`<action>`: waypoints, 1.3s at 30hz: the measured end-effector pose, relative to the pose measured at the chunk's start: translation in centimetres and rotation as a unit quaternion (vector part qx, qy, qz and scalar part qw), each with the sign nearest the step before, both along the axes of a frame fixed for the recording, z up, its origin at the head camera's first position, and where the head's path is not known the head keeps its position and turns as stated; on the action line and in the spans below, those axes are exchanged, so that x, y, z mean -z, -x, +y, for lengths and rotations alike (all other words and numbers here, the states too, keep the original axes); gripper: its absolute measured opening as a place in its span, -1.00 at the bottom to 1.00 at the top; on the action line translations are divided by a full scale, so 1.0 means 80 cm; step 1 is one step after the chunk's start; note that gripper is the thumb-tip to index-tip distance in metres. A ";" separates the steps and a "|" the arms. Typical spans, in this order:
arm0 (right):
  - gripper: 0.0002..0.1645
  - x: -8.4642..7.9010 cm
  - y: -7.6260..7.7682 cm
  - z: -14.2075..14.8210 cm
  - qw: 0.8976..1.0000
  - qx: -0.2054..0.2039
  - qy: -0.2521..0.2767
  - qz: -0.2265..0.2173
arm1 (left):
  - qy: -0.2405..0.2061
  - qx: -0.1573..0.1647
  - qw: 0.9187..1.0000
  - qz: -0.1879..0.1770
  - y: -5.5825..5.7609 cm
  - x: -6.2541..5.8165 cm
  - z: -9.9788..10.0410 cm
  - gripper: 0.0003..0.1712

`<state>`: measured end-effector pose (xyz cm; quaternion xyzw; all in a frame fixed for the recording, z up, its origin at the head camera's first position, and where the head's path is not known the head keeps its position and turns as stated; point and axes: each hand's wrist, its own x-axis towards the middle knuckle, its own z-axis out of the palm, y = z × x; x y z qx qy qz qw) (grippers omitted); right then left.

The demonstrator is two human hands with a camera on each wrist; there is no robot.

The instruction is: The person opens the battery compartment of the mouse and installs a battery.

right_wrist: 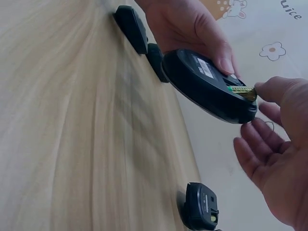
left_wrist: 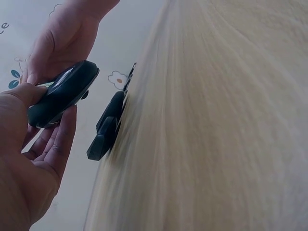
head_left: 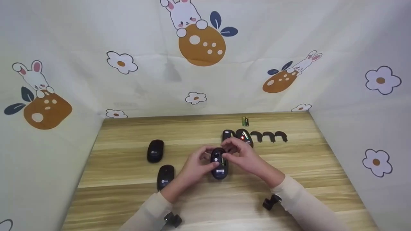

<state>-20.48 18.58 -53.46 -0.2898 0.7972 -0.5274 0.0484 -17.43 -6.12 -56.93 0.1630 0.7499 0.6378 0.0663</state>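
Observation:
My left hand (head_left: 201,162) grips a black computer mouse (head_left: 220,175), turned underside up, above the table. Its battery compartment is uncovered, and a green-and-gold battery (right_wrist: 243,91) lies in it with one end tilted up. In the right wrist view, the thumb of my right hand (right_wrist: 288,130) is on that raised end, while the other fingers curl beneath the mouse's edge. Just behind my hands, two more upturned mice, one (head_left: 227,133) partly hidden by my right hand and one (head_left: 246,136) with a red light, show batteries in their compartments.
Three black battery covers (head_left: 269,136) lie in a row at the back right, with two batteries (head_left: 245,121) behind them. To the left, two black mice sit upright, one (head_left: 155,150) farther back and one (head_left: 166,177) beside my left forearm. A patterned cloth (head_left: 144,89) encloses the wooden table (head_left: 122,138).

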 end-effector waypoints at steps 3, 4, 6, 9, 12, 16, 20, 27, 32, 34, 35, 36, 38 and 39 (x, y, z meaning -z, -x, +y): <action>-0.61 0.001 -0.003 -0.001 0.999 0.004 -0.005 -0.049 | 0.001 0.001 1.000 -0.001 0.000 0.000 0.001 -0.37; -0.61 0.001 -0.005 -0.002 0.998 0.003 -0.006 -0.059 | 0.002 0.001 1.000 -0.002 -0.001 0.000 0.000 -0.37; -0.62 0.001 -0.006 -0.002 0.998 0.003 -0.008 -0.063 | 0.000 0.003 1.000 -0.005 -0.002 0.000 0.001 -0.37; -0.63 0.002 -0.007 -0.002 0.999 0.002 -0.006 -0.053 | -0.003 0.006 1.000 -0.006 -0.002 -0.001 0.002 -0.38; -0.64 0.002 -0.008 -0.003 0.999 0.001 -0.003 -0.042 | -0.003 0.007 1.000 -0.006 -0.003 -0.002 0.003 -0.37; -0.64 0.002 -0.008 -0.006 1.000 0.002 -0.002 -0.027 | 0.003 0.005 1.000 -0.002 -0.003 -0.003 0.003 -0.36; -0.61 0.005 -0.008 -0.006 1.000 0.008 0.005 -0.011 | 0.012 0.003 1.000 0.002 -0.002 -0.003 0.002 -0.36; -0.18 0.006 -0.011 0.004 0.998 -0.048 -0.017 0.026 | 0.023 -0.008 1.000 0.004 -0.002 -0.003 -0.001 -0.35; 0.36 0.004 -0.018 0.012 0.991 -0.079 -0.094 0.047 | 0.018 -0.019 1.000 0.001 0.000 -0.006 -0.004 -0.33; 0.45 0.004 -0.019 0.013 0.989 -0.081 -0.117 0.049 | 0.013 -0.017 1.000 -0.002 0.000 -0.007 -0.004 -0.32; 0.47 0.005 -0.019 0.013 0.988 -0.081 -0.123 0.047 | 0.009 -0.013 1.000 -0.002 0.000 -0.007 -0.005 -0.32; 0.47 0.006 -0.018 0.013 0.987 -0.080 -0.127 0.051 | 0.008 -0.011 1.000 -0.001 0.001 -0.007 -0.005 -0.31; 0.45 0.007 -0.017 0.013 0.987 -0.077 -0.128 0.053 | 0.007 0.001 1.000 0.002 0.002 -0.008 -0.007 -0.27; 0.44 0.007 -0.015 0.013 0.988 -0.076 -0.124 0.054 | 0.007 0.009 1.000 0.004 0.002 -0.009 -0.008 -0.22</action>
